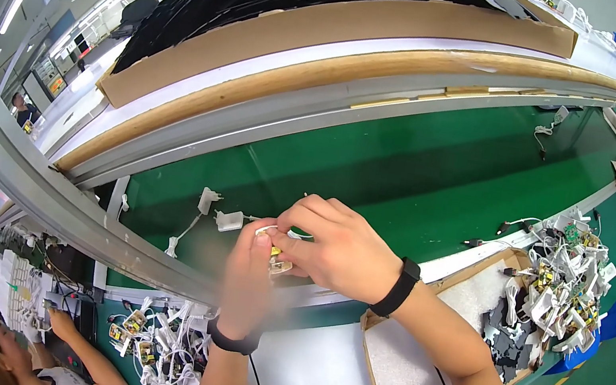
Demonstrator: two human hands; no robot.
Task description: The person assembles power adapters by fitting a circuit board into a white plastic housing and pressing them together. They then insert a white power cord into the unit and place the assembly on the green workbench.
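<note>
Both hands meet over the near edge of the green conveyor belt, around a small open power adapter (279,265) with a yellow part inside. My left hand (247,284) is blurred, but its thumb and fingertips close on the adapter from the left. From the right, my right hand (343,248) pinches at it with thumb and index finger, by a bit of white cord. The fingers cover much of the adapter. Just left of them, a white charger plug (229,220) lies on the belt, and another white plug (208,199) with a cord sits beyond it.
Heaped open adapters with white cords (566,290) stand at right beside a cardboard tray (422,336) holding black pieces. Another adapter pile (158,350) lies at lower left, near a co-worker's arm (85,355). Above the belt (408,168) runs a shelf with a long carton (333,31) of black strips.
</note>
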